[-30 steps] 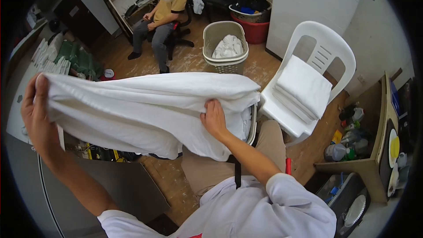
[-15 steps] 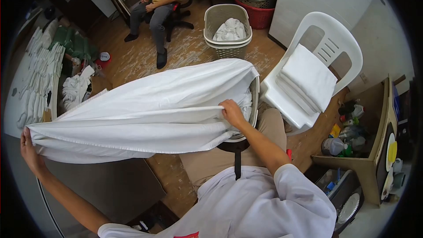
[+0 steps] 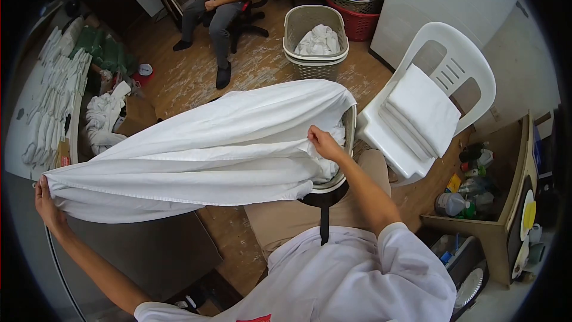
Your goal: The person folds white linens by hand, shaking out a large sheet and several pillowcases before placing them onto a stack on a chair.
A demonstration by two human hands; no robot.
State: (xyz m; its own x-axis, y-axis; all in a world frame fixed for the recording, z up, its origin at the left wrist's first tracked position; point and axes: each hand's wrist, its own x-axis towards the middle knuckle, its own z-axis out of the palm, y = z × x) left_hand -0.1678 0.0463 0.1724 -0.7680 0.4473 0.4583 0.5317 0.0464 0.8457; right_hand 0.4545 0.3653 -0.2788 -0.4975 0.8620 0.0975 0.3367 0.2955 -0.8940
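A large white cloth [image 3: 185, 155], like a sheet, stretches in long folds across the space before me. At the far left, my left hand [image 3: 51, 207] is closed on one corner of it. My right hand [image 3: 325, 143] pinches a raised fold near the cloth's other end, which droops over a laundry basket [image 3: 350, 149] between my legs. More white fabric is bunched in that basket, and the sheet hides most of its rim.
To the right, a white plastic chair [image 3: 381, 116] holds folded white linen [image 3: 424, 107]. Another basket [image 3: 314, 70] with white cloth stands ahead, near a seated person [image 3: 229, 3]. Folded whites [image 3: 56, 107] line the left table. An open cabinet [image 3: 473, 225] with bottles is at right.
My right hand has shifted slightly right and up, drawing its fold along. The left hand still grips the corner. The whole view has shifted a little.
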